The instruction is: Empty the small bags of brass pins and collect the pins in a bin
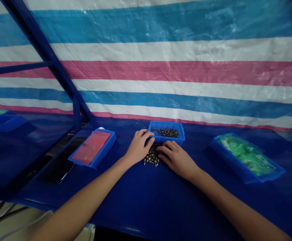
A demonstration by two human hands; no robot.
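From where I stand, both of the person's bare hands are close together over a small heap of screws (pixel 151 158) on the dark blue worktop (pixel 161 204). The left hand (pixel 140 144) comes in at one side of the heap, fingers bent, its thumb set apart from the forefinger, with its fingertips by the near corner of a blue tray (pixel 181 130). The right hand (pixel 177 157) is opposite, fingers loosely curled and a little spread, the tips at the heap's edge. I can't tell whether either hand has a screw between its fingers.

The tray sits just behind the heap, near the back of the worktop, with more dark screws (pixel 168 133) lying loose in it. Over on the person's left is a second blue tray (pixel 113 139), tilted at an angle, with a flat red stack (pixel 93 147) inside; a dark phone (pixel 56 170) lies just beside it. Well apart on the right, a third blue tray (pixel 246 177) carries green packets (pixel 247 154). A striped plastic sheet (pixel 186 72) hangs behind, and a slanting blue beam (pixel 60 70) crosses it on the left.
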